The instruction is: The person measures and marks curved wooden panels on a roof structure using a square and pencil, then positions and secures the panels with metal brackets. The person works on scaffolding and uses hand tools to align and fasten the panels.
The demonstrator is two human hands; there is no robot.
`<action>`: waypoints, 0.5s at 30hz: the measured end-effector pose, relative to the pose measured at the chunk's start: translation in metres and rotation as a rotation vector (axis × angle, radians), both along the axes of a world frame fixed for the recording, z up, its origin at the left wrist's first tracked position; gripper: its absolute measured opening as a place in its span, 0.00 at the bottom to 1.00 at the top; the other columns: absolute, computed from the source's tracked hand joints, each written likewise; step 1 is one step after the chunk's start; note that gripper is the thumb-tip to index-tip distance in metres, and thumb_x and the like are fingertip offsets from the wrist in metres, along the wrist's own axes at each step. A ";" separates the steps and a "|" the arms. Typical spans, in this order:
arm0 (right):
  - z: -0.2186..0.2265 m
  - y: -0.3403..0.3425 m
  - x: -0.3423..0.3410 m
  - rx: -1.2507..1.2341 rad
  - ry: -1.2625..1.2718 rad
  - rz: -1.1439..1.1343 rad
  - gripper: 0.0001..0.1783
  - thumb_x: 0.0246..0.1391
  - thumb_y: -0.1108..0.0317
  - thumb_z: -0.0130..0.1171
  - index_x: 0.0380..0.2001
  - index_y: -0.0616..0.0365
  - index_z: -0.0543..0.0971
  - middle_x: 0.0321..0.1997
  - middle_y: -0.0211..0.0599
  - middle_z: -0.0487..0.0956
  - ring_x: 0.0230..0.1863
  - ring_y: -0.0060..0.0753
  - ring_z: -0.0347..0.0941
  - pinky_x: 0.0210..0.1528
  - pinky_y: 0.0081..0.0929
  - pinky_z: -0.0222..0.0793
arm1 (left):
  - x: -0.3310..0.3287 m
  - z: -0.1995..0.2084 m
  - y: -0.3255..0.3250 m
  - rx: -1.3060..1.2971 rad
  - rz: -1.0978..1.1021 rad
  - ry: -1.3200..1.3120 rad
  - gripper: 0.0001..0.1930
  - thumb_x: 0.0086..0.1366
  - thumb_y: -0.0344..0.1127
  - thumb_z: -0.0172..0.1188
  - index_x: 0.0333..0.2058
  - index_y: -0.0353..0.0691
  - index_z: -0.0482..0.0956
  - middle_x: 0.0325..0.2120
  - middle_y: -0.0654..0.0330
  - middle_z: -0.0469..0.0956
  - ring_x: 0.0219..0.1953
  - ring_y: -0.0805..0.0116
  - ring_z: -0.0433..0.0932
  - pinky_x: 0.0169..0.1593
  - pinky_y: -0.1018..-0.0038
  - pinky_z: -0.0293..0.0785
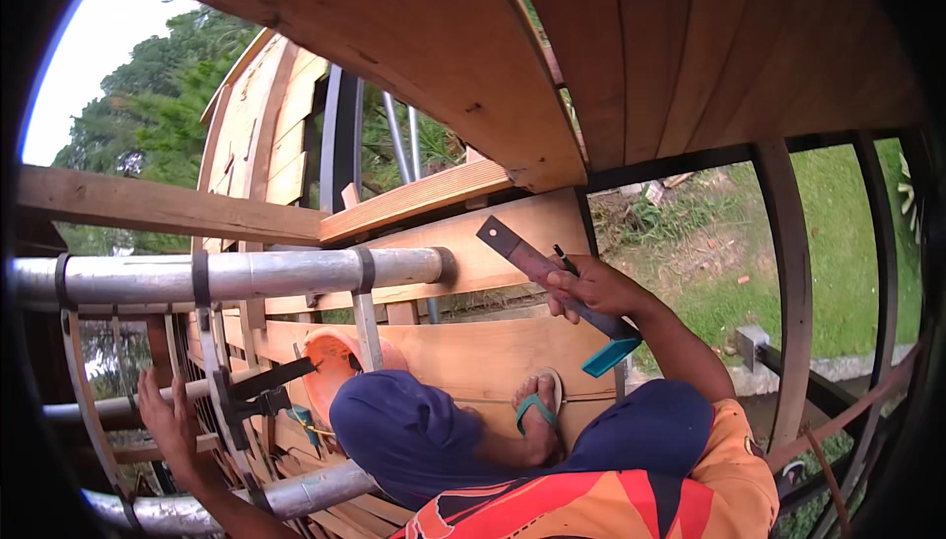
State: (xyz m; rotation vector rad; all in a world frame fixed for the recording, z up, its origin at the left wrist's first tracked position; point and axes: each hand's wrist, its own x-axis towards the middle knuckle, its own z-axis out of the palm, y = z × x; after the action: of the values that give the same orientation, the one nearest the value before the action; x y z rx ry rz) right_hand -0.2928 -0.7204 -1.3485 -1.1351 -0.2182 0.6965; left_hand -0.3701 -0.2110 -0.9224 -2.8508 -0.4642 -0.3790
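My right hand [586, 288] is closed around a try square [522, 255], its dark blade with a hole at the far end and its teal stock pointing back toward me. A thin black pen or pencil [565, 258] sticks up from the same fingers. Over to the left, my left hand [169, 423] has its fingers stretched out beside a metal scaffold pipe [123, 405]; whether it touches the pipe I cannot tell. An orange bucket [328, 382] stands near my knee, with a dark tool [276, 377] across its rim.
Thick scaffold pipes [266, 273] with flat crosspieces run along my left. Wooden planks [483, 342] lie under my sandalled foot [538, 416]. A broad wooden beam [394, 36] hangs overhead. Dark posts [785, 273] stand at right, with grass [833, 243] below.
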 end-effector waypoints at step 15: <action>-0.073 -0.004 -0.079 0.087 0.370 -0.147 0.18 0.73 0.50 0.47 0.45 0.55 0.71 0.33 0.34 0.81 0.25 0.22 0.76 0.30 0.23 0.75 | 0.009 -0.099 0.076 -0.633 0.035 0.058 0.26 0.76 0.58 0.51 0.43 0.35 0.76 0.26 0.64 0.75 0.23 0.76 0.70 0.24 0.76 0.65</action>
State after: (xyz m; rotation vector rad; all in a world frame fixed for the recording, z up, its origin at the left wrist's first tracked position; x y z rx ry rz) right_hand -0.3720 -0.7242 -1.4215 -0.9101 0.1462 0.7449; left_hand -0.3615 -0.1354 -1.0219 -3.4388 -0.7312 -0.1577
